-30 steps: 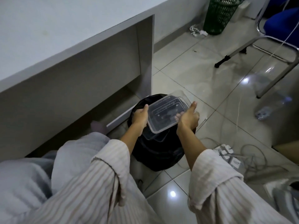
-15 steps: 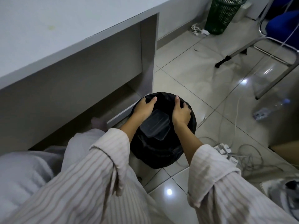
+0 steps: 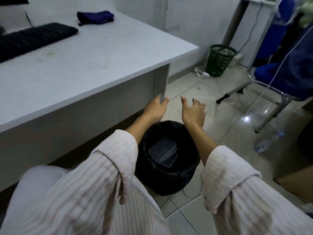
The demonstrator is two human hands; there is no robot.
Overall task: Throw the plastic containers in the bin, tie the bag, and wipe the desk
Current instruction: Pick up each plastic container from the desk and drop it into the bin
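Containers (image 3: 163,153) sit inside the black bag-lined bin (image 3: 179,180), stacked and tilted, clear plastic, resting on the liner at centre frame. Left hand (image 3: 155,108) and right hand (image 3: 193,113) both hover above the bin's 12 o'clock rim, fingers spread and loosely bent, holding nothing. First step reads as done; bag tie is next, then the wipe. Bag (image 3: 152,133) is thin black film, soft, light and probably slippery, with its edge folded over the bin rim. Best hold, I'd judge: pinch the folded edge at 9 and 3 o'clock, peel it up off the rim, gather to centre, knot. Containers are stiff, light and hard-edged, so a corner could poke the film if the bag is cinched tight; leave slack above them. Desk (image 3: 94,58) is at 10 o'clock from the bin, with small greenish marks on top. Dark purple cloth (image 3: 95,17) lies on its far edge at 11 o'clock, well apart from the hands, soft and easy to bunch; likely the wipe tool. Keyboard (image 3: 33,38) sits at far left of the desk. Green mesh basket (image 3: 220,60) stands on the floor at 1 o'clock.
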